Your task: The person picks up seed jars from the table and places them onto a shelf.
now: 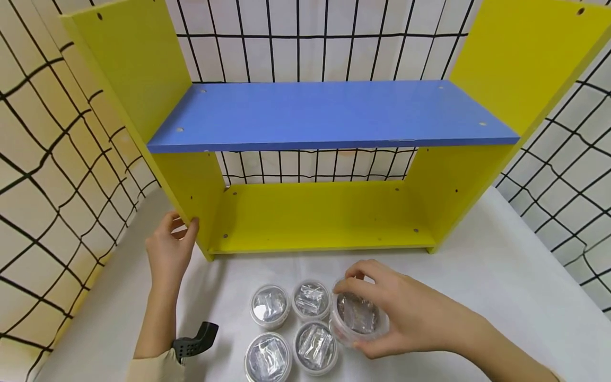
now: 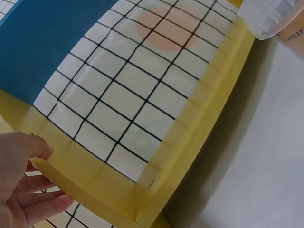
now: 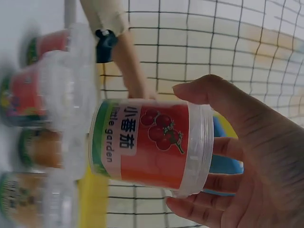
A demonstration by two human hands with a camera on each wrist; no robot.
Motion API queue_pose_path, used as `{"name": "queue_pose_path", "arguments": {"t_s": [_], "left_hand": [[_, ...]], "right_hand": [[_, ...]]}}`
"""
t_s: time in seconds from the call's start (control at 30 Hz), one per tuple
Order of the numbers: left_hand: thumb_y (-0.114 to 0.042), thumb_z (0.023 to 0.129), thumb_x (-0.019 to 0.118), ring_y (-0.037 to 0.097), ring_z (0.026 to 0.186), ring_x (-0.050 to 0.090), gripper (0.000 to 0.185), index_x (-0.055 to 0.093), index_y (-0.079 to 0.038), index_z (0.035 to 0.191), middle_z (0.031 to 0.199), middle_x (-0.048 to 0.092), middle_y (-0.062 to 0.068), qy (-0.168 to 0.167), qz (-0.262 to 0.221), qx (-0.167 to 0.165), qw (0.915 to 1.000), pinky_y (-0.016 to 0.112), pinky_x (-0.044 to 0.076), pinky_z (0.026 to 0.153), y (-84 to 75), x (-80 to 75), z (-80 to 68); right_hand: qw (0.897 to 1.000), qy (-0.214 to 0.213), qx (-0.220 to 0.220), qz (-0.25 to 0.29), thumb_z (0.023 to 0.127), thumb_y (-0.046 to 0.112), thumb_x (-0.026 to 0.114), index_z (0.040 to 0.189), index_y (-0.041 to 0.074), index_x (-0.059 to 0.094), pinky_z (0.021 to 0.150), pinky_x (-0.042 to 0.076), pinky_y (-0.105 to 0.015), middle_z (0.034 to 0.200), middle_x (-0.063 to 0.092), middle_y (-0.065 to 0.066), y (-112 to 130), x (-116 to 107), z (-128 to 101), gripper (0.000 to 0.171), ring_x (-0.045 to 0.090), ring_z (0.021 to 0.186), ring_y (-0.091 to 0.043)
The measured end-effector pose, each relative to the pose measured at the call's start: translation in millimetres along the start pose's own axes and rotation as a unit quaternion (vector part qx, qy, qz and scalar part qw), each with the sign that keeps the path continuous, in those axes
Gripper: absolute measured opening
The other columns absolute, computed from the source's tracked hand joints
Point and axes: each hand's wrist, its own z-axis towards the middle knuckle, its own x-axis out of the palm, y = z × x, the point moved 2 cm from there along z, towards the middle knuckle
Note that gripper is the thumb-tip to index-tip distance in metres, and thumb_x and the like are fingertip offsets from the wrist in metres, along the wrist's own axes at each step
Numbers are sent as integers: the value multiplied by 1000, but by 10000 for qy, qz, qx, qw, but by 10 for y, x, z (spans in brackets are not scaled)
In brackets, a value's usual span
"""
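Observation:
My right hand (image 1: 406,307) grips a lidded clear plastic cup (image 1: 357,314) by its rim, above the white table. In the right wrist view, this cup has a red label (image 3: 154,147) with cherry tomatoes and the words "little garden". Silvery packets show through the lids of the other cups, such as the front left one (image 1: 268,358), standing close together to its left. My left hand (image 1: 169,246) pinches the front edge of the left yellow side panel (image 1: 198,212) of a shelf, thumb on the inner face and fingers outside.
The shelf has a blue middle board (image 1: 329,114), a yellow bottom board (image 1: 320,217) and a yellow right side panel (image 1: 525,63). Black wire grid (image 1: 296,53) stands behind it and along both sides. White cloth (image 1: 506,286) covers the table.

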Motion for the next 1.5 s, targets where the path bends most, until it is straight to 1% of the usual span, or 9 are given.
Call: {"name": "queue_pose_path", "arguments": {"t_s": [0.2,0.33,0.43,0.67,0.9,1.07,1.23,1.37,1.5], "left_hand": [[-27,90,58,38,92,65,34,58,-3,114,111,63,21,-25,-35,91,9999,44,54,75,-1,8,8],[-27,90,58,38,91,65,34,59,-3,113,110,63,21,-38,-48,119,9999,45,54,74,11,6,-8],[-26,90,58,38,91,65,33,58,-2,113,110,63,22,-49,-39,135,9999,45,54,74,16,4,-15],[-23,89,59,37,88,66,30,59,-2,110,107,65,21,-193,-32,222,9996,45,54,73,54,5,-20],[-20,88,60,36,86,67,26,60,-2,107,104,65,20,-296,-113,459,9984,46,55,70,66,23,7],[-20,88,61,36,87,67,27,60,-2,107,105,65,20,-280,-100,468,9985,46,55,70,78,22,25],[-19,88,60,37,86,67,25,60,-2,106,104,65,21,-253,-149,485,9984,46,55,70,74,18,25],[-18,87,61,37,83,67,23,61,-1,104,101,66,22,-321,-214,567,9976,45,55,69,73,19,21],[-17,87,62,37,82,67,22,61,-2,102,100,66,22,-350,-258,585,9973,45,55,68,74,29,12]], "right_hand": [[9999,134,-82,-29,73,43,72,117,27,54,74,49,-16,110,49,8,116,-268,213,50,49,91,-4],[9995,166,-241,-96,74,42,72,118,23,55,76,50,-19,110,51,7,178,-465,370,51,48,95,-5],[9993,282,-207,-160,74,43,72,119,22,55,77,50,-20,111,51,9,238,-636,500,52,49,96,-4],[9973,549,-182,-459,72,43,72,118,22,55,71,49,-14,112,49,10,360,-983,830,53,49,95,-3],[9962,699,-44,-519,71,42,74,119,26,52,67,49,-11,109,48,14,369,-1173,1047,55,52,90,-2],[9974,663,-142,-235,71,39,76,117,25,53,64,51,-14,107,50,13,313,-1235,1192,53,54,88,-4],[9983,369,-242,-376,74,53,69,115,30,54,61,51,-18,103,52,14,179,-1315,1383,50,50,86,-6],[9980,166,97,-601,74,57,65,114,27,55,64,51,-24,104,54,8,151,-1442,1600,52,49,88,-10],[9954,286,606,-679,76,48,66,118,21,53,74,49,-32,112,54,1,202,-1574,1834,52,49,97,-16]]}}
